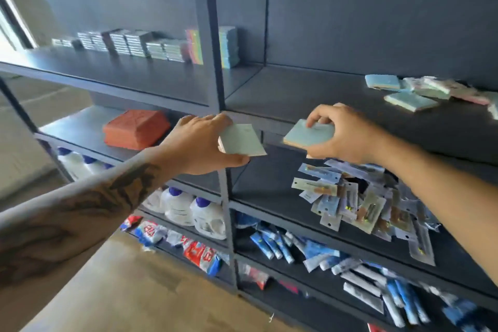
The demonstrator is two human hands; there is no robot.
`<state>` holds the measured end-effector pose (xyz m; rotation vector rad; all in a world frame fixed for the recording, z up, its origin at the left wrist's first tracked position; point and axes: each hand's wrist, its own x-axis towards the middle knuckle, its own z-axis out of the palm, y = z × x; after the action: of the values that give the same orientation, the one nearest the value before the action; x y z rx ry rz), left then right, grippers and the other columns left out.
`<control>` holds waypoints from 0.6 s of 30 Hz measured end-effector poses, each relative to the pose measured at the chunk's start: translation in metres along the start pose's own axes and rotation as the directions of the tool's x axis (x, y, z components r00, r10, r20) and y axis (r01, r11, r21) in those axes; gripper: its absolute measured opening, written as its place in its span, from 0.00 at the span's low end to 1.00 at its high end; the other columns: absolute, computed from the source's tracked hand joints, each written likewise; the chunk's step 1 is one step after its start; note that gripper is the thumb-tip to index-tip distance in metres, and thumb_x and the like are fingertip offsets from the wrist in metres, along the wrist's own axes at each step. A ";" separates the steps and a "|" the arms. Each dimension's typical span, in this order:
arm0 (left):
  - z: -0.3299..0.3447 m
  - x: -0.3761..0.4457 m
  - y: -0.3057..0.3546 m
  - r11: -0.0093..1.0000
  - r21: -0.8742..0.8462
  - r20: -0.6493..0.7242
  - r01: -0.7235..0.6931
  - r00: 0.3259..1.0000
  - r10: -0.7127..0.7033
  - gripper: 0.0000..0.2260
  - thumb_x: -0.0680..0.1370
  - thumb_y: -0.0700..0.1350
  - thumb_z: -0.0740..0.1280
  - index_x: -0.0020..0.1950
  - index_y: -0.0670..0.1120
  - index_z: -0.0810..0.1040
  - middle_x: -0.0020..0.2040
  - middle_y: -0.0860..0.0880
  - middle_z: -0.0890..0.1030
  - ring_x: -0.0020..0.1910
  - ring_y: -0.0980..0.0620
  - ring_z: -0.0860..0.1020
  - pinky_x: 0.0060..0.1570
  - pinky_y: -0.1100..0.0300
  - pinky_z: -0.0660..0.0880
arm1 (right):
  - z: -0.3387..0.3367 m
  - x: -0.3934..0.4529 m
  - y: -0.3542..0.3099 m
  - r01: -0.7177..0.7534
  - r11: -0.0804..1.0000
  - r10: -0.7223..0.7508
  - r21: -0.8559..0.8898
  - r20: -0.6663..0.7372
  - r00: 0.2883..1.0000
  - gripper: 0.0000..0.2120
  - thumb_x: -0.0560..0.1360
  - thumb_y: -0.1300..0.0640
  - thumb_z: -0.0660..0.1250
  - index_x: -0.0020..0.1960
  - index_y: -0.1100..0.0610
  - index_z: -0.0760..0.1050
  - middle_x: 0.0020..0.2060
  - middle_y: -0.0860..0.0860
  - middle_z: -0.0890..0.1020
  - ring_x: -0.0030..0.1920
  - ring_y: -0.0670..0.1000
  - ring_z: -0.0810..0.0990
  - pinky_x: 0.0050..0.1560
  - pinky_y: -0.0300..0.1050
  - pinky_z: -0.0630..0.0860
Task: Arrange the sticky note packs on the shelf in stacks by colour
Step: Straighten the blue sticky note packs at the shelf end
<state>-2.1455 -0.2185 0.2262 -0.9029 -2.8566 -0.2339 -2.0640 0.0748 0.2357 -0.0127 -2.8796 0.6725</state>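
1. Each hand carries one sticky note pack in front of the dark shelf. The pale green pack sits in the left hand, thumb beneath and fingers curled over its top edge. The light blue pack is pinched by the right hand, fingers on its upper face and the palm behind it.
2. Both packs hang in the air at the front edge of the shelf, apart from each other and resting on nothing. Holding them face-up probably lets the person read the colours before choosing a stack.
3. To the right, on the same shelf, loose packs lie scattered and overlapping, blue, green and pink mixed; these look unsorted.
4. In the left bay, at the back, a tidy stack of packs stands beside a rainbow-edged pile, likely the place for finished stacks.
5. Lower shelves hold an orange block, white bottles and carded packets.
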 end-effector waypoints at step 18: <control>-0.046 -0.184 -0.455 0.800 -0.100 -0.077 0.591 0.797 -0.599 0.33 0.70 0.72 0.70 0.69 0.55 0.73 0.62 0.52 0.80 0.62 0.46 0.78 0.61 0.51 0.70 | 0.272 0.232 -0.399 0.395 0.913 -0.408 0.100 0.204 0.890 0.24 0.65 0.48 0.79 0.57 0.42 0.74 0.59 0.49 0.71 0.63 0.52 0.70 0.61 0.48 0.73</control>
<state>-2.2566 -0.6976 0.1903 0.0464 -2.9507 -0.4309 -2.3277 -0.3913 0.2130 0.6902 -2.9214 0.7046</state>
